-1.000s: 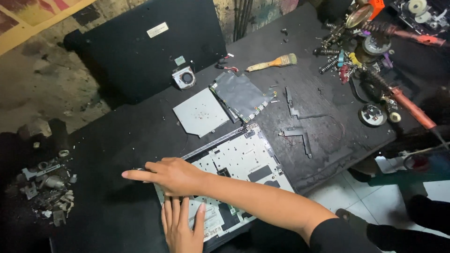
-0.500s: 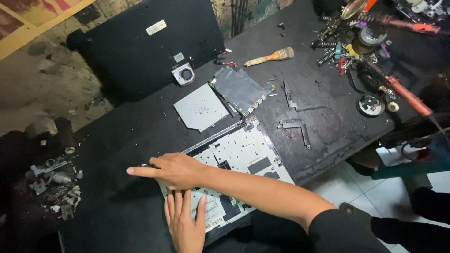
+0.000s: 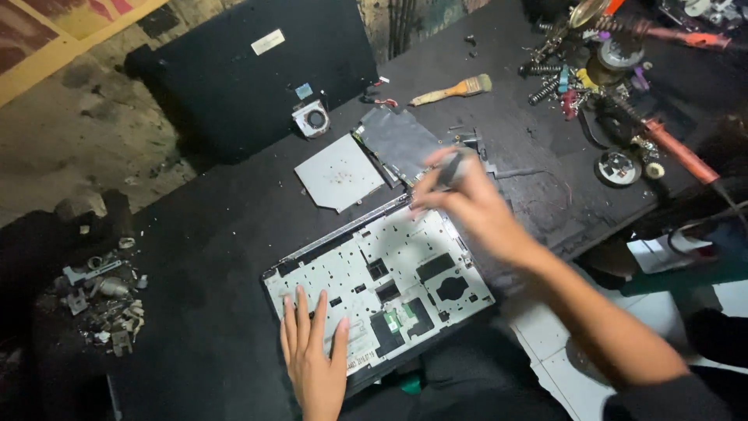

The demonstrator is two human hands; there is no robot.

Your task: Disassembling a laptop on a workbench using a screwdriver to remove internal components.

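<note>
**Hands on an opened laptop chassis, head view**

Left hand lies flat and open, fingers spread, pressing the near-left corner of the laptop chassis. Right hand is blurred at the chassis's far-right corner, at about 1 o'clock from the left hand; its fingers are closed around a slim dark tool whose kind cannot be told. The right forearm crosses the chassis's right edge and hides part of the table behind it.

One chassis lies on the black table, its pale inner plate facing up, tilted with its long side running from 8 to 2 o'clock. Just beyond it, at 12 o'clock, lie two flat parts: one grey square cover plate and, touching its right edge, one dark grey rectangular module. Farther, at 11 o'clock, one small round fan rests at the edge of one large black laptop lid. At 1 o'clock, one wooden-handled brush lies alone. At 2 o'clock, well apart, a cluster of tools crowds the far corner, too tangled to count, with one orange-handled tool beside it. At 9 o'clock, a heap of metal scraps sits near the table's left edge.
</note>
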